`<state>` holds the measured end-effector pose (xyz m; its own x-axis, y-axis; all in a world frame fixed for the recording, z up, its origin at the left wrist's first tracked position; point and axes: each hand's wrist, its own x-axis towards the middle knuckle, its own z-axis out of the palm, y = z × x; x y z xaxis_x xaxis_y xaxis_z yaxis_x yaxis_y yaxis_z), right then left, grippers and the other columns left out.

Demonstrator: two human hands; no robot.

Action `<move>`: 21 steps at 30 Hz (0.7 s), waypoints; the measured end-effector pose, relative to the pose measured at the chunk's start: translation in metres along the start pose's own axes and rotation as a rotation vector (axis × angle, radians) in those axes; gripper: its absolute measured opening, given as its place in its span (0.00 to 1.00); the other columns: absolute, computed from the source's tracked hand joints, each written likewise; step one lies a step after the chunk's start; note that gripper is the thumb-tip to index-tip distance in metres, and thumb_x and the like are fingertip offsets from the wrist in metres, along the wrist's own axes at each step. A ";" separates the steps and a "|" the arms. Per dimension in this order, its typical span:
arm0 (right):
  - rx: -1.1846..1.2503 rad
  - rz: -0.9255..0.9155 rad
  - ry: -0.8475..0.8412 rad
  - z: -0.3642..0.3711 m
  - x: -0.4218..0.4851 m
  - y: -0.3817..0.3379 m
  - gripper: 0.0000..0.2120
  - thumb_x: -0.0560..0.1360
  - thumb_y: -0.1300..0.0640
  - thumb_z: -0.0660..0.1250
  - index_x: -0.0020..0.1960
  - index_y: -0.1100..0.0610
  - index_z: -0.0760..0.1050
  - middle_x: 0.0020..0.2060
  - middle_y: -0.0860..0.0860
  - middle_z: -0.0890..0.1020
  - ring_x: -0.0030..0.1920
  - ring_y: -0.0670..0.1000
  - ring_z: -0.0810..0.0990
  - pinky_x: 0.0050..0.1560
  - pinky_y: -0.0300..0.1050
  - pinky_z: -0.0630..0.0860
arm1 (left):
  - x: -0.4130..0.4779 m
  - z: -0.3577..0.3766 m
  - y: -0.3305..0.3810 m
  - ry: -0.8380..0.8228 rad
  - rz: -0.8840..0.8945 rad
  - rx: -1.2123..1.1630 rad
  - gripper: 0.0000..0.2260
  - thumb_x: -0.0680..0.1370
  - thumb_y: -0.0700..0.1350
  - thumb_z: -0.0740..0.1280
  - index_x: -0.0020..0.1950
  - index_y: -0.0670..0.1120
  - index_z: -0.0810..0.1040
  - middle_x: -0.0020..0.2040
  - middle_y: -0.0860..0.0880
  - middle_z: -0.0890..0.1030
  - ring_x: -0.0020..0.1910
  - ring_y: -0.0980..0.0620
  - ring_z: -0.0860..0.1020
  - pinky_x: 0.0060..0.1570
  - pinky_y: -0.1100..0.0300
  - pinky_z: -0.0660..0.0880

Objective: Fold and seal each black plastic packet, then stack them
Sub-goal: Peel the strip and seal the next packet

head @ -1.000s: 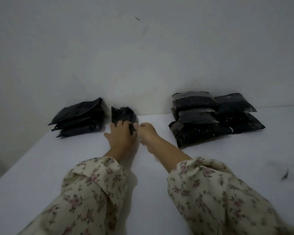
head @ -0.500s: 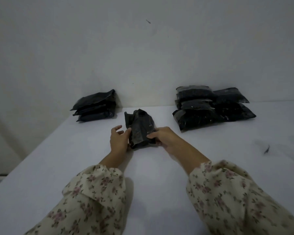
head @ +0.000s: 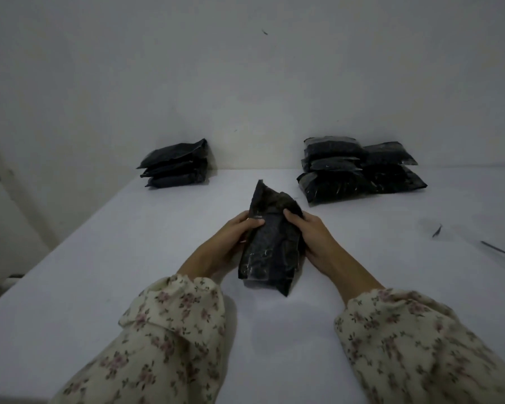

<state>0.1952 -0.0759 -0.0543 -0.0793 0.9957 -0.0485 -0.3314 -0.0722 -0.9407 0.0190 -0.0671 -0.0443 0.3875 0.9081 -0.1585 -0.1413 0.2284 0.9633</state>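
Note:
A black plastic packet (head: 270, 246) stands lengthwise on the white table (head: 99, 258), its crumpled open top pointing away from me. My left hand (head: 231, 243) grips its left side with the thumb across the front. My right hand (head: 312, 237) grips the right side, thumb on the upper front. A small stack of three black packets (head: 175, 167) lies at the back left against the wall. A larger pile of several black packets (head: 356, 170) lies at the back right.
A white wall rises right behind the table. The table's left edge runs diagonally at the left. Small dark scraps (head: 436, 230) and a thin dark strip (head: 500, 254) lie on the table at the right.
Both hands have drawn the packet from beside the back-left stack toward me to the table's middle, and it now lies lengthwise between them.

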 end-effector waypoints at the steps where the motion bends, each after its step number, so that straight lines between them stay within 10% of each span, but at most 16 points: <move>1: -0.027 -0.019 0.004 0.000 -0.002 0.001 0.11 0.76 0.56 0.67 0.57 0.57 0.79 0.52 0.55 0.84 0.54 0.54 0.82 0.57 0.48 0.77 | -0.003 0.005 -0.001 0.016 0.002 -0.047 0.18 0.75 0.46 0.69 0.63 0.42 0.74 0.59 0.40 0.80 0.56 0.43 0.80 0.52 0.52 0.78; 21: -0.194 -0.222 0.061 -0.011 -0.037 0.005 0.13 0.74 0.72 0.63 0.46 0.59 0.82 0.43 0.54 0.84 0.49 0.52 0.81 0.51 0.42 0.78 | -0.023 0.026 -0.022 0.221 0.357 0.076 0.07 0.76 0.34 0.67 0.53 0.38 0.80 0.45 0.45 0.82 0.40 0.55 0.81 0.39 0.65 0.77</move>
<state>0.2072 -0.1125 -0.0613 0.0336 0.9880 0.1509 -0.1480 0.1542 -0.9769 0.0374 -0.1018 -0.0559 0.1203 0.9809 0.1530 -0.1601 -0.1329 0.9781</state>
